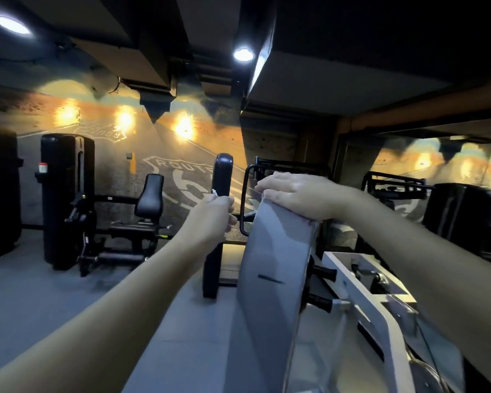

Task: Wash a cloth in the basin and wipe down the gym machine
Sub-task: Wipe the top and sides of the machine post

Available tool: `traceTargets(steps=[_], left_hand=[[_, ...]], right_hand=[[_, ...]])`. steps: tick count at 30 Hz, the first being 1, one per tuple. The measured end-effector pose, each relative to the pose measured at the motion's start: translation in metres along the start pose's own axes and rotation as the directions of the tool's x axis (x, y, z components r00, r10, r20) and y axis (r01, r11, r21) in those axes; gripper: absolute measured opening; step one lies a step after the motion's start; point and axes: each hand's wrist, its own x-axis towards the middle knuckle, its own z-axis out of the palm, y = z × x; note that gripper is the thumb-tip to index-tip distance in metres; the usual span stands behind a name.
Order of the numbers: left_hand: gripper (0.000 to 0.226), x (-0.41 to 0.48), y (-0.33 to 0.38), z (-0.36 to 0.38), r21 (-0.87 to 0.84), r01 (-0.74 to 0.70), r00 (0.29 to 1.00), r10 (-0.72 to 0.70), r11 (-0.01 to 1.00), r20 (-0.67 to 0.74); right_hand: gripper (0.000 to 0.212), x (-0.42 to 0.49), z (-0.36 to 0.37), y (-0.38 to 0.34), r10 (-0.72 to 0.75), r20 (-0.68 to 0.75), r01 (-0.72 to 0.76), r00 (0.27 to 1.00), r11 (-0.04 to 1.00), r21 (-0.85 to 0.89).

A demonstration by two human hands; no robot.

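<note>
The left hand (pixel 216 212) is curled into a loose fist, and a small scrap of pale cloth (pixel 213 192) pokes out above the knuckles, so the fingers are closed round that cloth; most of it is hidden inside the hand, and its full shape cannot be told. This hand hangs in the air just to the left of the tall grey curved panel of the gym machine (pixel 275 268), near it but not touching it. The right hand (pixel 294 194) lies flat, palm down, with straight fingers pressed on the rounded top edge of the same grey panel, holding nothing. Both bare forearms reach forward from the lower corners of the view. To the right of the panel, white metal frame bars (pixel 363 290) run back toward the viewer, with short black knobs (pixel 322 272) sticking out between panel and frame. Just behind the left hand stands an upright black padded post (pixel 220 182), and a thin black looped handle bar (pixel 245 199) curves between the two hands. Farther off on the left, on the grey floor (pixel 40 293), is a black seated weight machine (pixel 116 222) with a padded backrest. The far wall carries a painted road mural with a white route shield (pixel 179 177), lit by warm wall spots, and round ceiling lamps (pixel 243 54) glow overhead.
</note>
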Motion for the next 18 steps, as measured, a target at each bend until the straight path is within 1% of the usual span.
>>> traceTargets(steps=[1,4,6,7,9,11,12,13,15,17,18], left_hand=[[0.018,-0.009,-0.01,-0.006,-0.02,-0.008,1.0,0.008,1.0,0.02],[0.018,-0.042,-0.042,-0.019,-0.056,-0.014,1.0,0.015,0.998,0.014],[0.02,-0.062,-0.061,-0.021,-0.065,0.007,1.0,-0.006,0.998,0.016],[0.02,-0.075,-0.069,-0.022,-0.056,0.017,1.0,-0.016,0.998,0.025],[0.022,-0.098,-0.081,-0.022,-0.06,0.015,0.998,-0.011,0.998,0.068],[0.022,-0.115,-0.087,-0.02,-0.041,-0.006,0.992,0.011,0.999,0.123],[0.018,-0.119,-0.091,-0.019,0.001,-0.041,0.989,0.041,0.999,0.142],[0.014,-0.121,-0.094,-0.018,0.057,-0.086,0.986,0.077,0.995,0.146],[0.011,-0.123,-0.1,-0.016,0.147,-0.172,0.977,0.15,0.974,0.15],[0.019,-0.123,-0.107,-0.012,0.203,-0.259,0.96,0.228,0.944,0.165],[0.022,-0.123,-0.11,-0.01,0.229,-0.283,0.954,0.25,0.931,0.163]], right_hand=[[0.049,-0.006,0.007,-0.007,-0.048,-0.044,0.043,0.998,0.993,-0.11],[0.057,-0.039,0.037,-0.035,-0.148,-0.118,0.103,0.982,0.941,-0.322],[0.058,-0.061,0.064,-0.049,-0.203,-0.129,0.123,0.971,0.879,-0.46],[0.058,-0.071,0.076,-0.053,-0.258,-0.139,0.149,0.956,0.835,-0.529],[0.056,-0.085,0.088,-0.055,-0.31,-0.09,0.202,0.946,0.785,-0.586],[0.054,-0.083,0.078,-0.05,-0.357,-0.071,0.259,0.932,0.788,-0.558],[0.053,-0.077,0.068,-0.047,-0.344,-0.071,0.259,0.936,0.812,-0.523],[0.053,-0.068,0.057,-0.044,-0.302,-0.084,0.227,0.95,0.847,-0.482],[0.052,-0.045,0.036,-0.032,-0.16,-0.11,0.113,0.981,0.931,-0.346],[0.05,-0.02,0.019,-0.014,0.01,-0.098,-0.022,0.995,0.993,-0.117],[0.049,-0.008,0.012,-0.002,0.092,-0.067,-0.091,0.994,0.996,0.021]])
